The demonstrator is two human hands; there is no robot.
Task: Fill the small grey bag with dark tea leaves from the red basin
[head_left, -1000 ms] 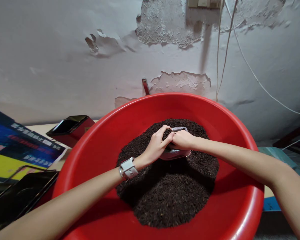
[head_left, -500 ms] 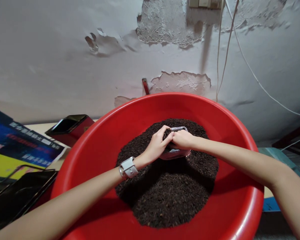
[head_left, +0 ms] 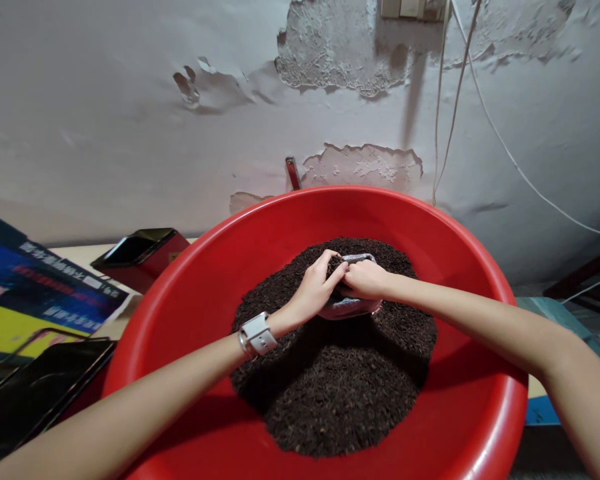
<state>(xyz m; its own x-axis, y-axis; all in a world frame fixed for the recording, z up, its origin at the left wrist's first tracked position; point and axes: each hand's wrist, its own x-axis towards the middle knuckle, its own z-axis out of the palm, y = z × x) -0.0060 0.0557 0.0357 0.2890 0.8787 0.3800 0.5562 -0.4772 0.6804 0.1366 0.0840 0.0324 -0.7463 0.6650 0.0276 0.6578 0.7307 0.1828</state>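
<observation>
A wide red plastic basin (head_left: 173,333) holds a heap of dark, dry tea leaves (head_left: 325,407). A silvery foil bag (head_left: 347,309) sits on the heap with its mouth upward, and dark leaves show at its opening. My left hand (head_left: 313,288), with a white-strapped watch (head_left: 258,335) on the wrist, curls around the bag's left side, thumb over the rim. Over the bag's mouth my right hand (head_left: 366,279) is closed in a fist, touching the left thumb. What the right fingers hold, if anything, is hidden.
At the left stand a dark red tin (head_left: 143,257), a printed box (head_left: 45,283) and a black tray-like container (head_left: 45,387). Behind the basin rises a peeling wall (head_left: 230,133) with hanging cables (head_left: 445,133). A glass-like greenish surface (head_left: 550,317) lies at the right.
The view has shifted very slightly. Both hands and the foil bag look the same as before.
</observation>
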